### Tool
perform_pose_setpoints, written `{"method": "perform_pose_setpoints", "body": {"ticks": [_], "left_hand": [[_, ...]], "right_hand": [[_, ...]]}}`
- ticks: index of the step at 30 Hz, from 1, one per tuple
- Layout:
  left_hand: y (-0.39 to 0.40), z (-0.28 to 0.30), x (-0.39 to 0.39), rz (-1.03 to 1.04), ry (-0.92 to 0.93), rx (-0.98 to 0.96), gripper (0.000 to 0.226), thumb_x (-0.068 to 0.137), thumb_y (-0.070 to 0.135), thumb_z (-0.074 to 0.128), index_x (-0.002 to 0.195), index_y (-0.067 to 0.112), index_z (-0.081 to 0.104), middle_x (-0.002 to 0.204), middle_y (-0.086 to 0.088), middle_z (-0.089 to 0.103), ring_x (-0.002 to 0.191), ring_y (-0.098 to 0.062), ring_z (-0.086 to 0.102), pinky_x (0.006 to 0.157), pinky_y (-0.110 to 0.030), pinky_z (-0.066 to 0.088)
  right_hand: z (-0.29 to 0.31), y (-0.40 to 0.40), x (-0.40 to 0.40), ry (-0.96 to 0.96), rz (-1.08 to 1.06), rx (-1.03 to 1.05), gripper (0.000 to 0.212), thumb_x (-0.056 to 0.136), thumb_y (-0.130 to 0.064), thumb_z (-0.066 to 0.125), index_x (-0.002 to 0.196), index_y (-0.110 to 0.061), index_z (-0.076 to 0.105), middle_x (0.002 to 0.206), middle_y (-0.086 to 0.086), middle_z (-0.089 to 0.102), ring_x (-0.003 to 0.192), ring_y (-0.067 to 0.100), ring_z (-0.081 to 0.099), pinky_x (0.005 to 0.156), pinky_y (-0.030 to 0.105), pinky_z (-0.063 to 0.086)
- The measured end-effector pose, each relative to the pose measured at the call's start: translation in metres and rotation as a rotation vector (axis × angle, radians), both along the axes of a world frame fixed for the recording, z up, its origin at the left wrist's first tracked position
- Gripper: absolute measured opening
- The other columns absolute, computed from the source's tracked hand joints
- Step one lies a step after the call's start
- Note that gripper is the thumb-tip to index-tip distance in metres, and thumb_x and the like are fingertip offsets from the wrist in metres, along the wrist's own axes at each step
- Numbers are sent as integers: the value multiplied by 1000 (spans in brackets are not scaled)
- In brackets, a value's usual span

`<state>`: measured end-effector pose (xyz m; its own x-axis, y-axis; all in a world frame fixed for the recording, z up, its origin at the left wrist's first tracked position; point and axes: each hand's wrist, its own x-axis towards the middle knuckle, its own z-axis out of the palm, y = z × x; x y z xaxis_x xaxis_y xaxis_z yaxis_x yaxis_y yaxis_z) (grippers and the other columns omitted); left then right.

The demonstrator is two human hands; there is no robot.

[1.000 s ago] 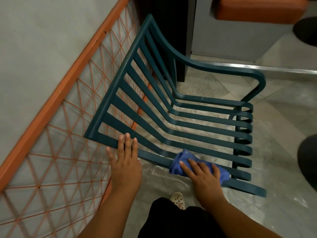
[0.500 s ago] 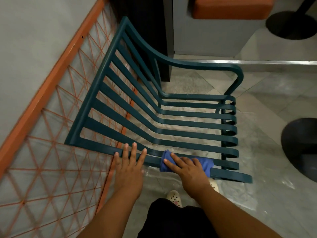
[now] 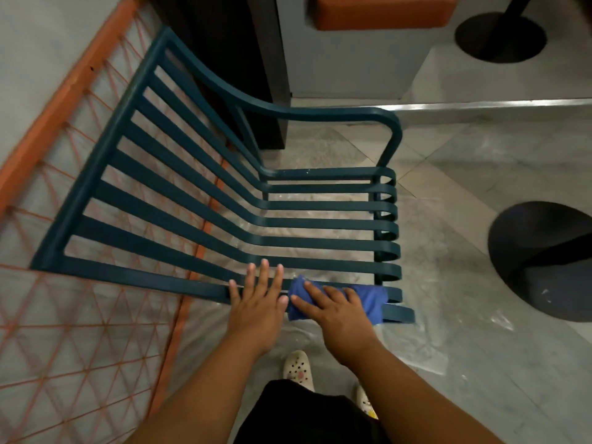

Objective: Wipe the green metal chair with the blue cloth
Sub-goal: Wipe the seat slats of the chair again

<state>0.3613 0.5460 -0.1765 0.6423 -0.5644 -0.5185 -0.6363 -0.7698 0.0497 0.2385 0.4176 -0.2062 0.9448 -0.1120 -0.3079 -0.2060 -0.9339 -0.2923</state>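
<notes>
Both hands (image 3: 298,306) on chair (image 3: 179,193) near edge; right presses cloth (image 3: 368,299).

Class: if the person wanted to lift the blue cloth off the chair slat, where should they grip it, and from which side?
Probably pinch the blue cloth at its free right end, beyond the right hand, coming from above: there it drapes over the chair slat uncovered.

Café or restaurant seating area: orange bench cushion (image 3: 381,11), round table bases (image 3: 541,261), tiled floor (image 3: 480,161).
</notes>
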Motion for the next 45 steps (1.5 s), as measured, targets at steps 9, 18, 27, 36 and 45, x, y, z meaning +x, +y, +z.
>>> {"method": "perform_pose_setpoints", "body": {"ticks": [9,18,27,36,45], "left_hand": [[-32,-32,-17,105,91,73,58,95,56,6,144,39,-20,154,1,-27,132,-21,-36,104,-57,-20],[-37,-40,-21,80,70,86,55,90,64,5,130,51,-30,143,11,-39,130,-20,-39,98,-63,-25],[-45,-29,-24,87,97,150,57,91,62,4,140,49,-22,150,8,-35,135,-22,-37,102,-66,-22],[-46,-30,-23,95,119,171,57,92,62,4,141,49,-21,152,9,-33,135,-21,-38,102,-66,-22],[-42,-38,-24,85,67,188,55,74,69,-14,118,55,-43,141,11,-46,130,-22,-43,99,-64,-25]], "right_hand": [[-13,-61,-75,-98,-232,116,57,93,-32,44,142,-53,24,150,-13,36,131,19,38,112,47,18],[-17,-70,-53,-119,-320,256,45,92,-58,19,127,-47,43,116,-19,60,101,12,50,84,39,35],[-42,-139,-71,366,-1145,1390,29,94,-13,41,87,2,65,71,22,67,51,24,60,49,25,47],[-42,-168,-41,670,-661,926,25,91,-16,47,95,-4,69,85,12,73,80,24,68,75,32,53],[-119,-165,-33,705,-671,850,27,90,-25,63,111,-9,65,114,14,65,108,31,59,101,46,45]]}}
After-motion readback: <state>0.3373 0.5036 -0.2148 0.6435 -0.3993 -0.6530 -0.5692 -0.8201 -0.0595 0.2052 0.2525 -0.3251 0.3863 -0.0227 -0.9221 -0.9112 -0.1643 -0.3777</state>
